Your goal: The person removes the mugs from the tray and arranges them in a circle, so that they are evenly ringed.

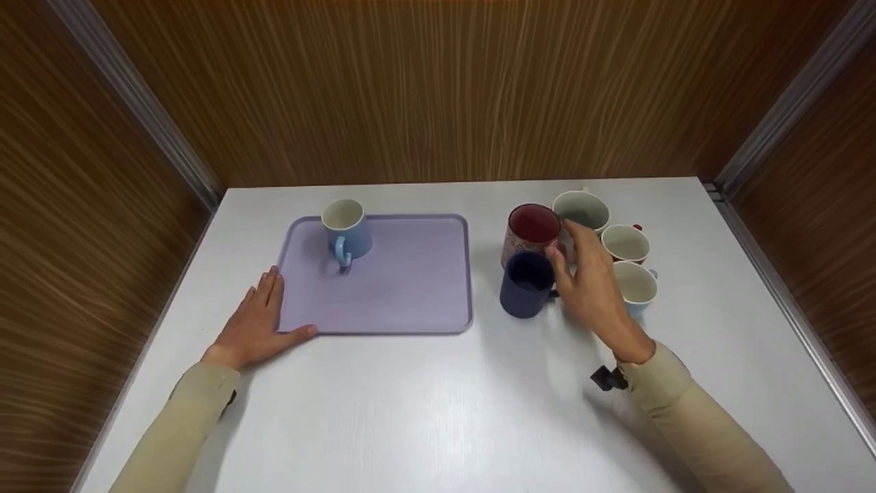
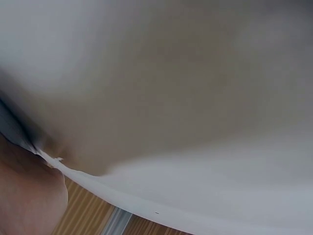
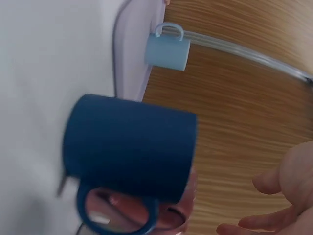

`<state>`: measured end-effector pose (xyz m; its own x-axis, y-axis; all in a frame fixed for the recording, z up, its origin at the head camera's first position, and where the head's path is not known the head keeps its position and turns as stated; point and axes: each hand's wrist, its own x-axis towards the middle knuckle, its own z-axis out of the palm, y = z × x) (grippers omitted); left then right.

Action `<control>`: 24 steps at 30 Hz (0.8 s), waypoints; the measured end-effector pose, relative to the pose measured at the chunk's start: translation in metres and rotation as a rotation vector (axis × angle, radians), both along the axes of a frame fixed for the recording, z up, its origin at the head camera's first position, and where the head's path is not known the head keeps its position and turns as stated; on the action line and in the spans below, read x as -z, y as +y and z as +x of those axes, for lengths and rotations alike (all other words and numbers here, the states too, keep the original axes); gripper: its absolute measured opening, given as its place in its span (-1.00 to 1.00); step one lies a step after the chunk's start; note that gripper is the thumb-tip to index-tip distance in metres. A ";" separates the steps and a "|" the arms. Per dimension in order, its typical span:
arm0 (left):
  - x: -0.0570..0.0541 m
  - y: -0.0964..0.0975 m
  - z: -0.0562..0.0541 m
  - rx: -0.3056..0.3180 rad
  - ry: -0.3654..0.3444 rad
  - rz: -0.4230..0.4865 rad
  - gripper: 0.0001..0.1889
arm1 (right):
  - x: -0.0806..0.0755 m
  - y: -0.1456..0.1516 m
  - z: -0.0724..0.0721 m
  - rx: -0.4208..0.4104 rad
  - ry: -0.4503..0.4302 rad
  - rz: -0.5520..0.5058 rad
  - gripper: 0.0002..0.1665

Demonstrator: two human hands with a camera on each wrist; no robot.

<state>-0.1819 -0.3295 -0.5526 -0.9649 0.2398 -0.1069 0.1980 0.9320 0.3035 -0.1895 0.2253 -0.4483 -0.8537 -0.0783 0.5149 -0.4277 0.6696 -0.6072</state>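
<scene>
My left hand [image 1: 252, 327] lies spread at the front left corner of a lilac tray [image 1: 404, 301], fingers along its left edge and thumb at the front rim. On the tray's back left part stands a light blue mug [image 1: 353, 241], handle toward the front. My right hand [image 1: 590, 281] is over the mugs at the right, thumb and fingers apart, with nothing held. Nearest to it are a dark blue mug [image 3: 129, 144] and a red-lined patterned mug [image 1: 520, 241] behind it. In the right wrist view, the fingers [image 3: 264, 219] show apart from the dark blue mug.
Behind and right of my right hand stand a large pale-lined mug [image 1: 582, 207], a smaller mug with a red handle [image 1: 625, 241] and a pale blue mug [image 1: 634, 282]. The white table [image 1: 410, 411] is bordered by wood-grain panels [image 1: 438, 96] at the back and sides.
</scene>
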 end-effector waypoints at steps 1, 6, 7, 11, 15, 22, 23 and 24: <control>0.000 0.000 0.000 0.000 -0.002 -0.001 0.39 | -0.003 -0.003 -0.002 -0.010 -0.002 -0.002 -0.44; -0.001 0.001 0.001 -0.003 0.009 0.002 0.37 | -0.012 -0.020 -0.008 -0.062 -0.047 -0.014 -0.44; -0.002 0.001 0.001 -0.004 0.013 0.003 0.37 | -0.014 -0.024 -0.009 -0.076 -0.054 -0.019 -0.45; -0.003 0.002 0.000 -0.002 0.032 0.004 0.37 | -0.020 -0.039 -0.015 -0.114 -0.085 -0.011 -0.47; -0.004 0.002 -0.003 -0.003 0.026 -0.004 0.38 | -0.026 -0.058 -0.023 -0.157 -0.085 -0.001 -0.44; -0.006 0.008 -0.009 -0.003 0.012 -0.007 0.40 | -0.030 -0.105 -0.044 -0.263 -0.104 -0.008 -0.37; -0.006 0.009 -0.009 -0.003 0.011 -0.008 0.40 | -0.029 -0.112 -0.047 -0.278 -0.115 0.000 -0.35; -0.006 0.010 -0.009 -0.002 0.012 -0.010 0.40 | -0.029 -0.119 -0.050 -0.291 -0.130 0.012 -0.33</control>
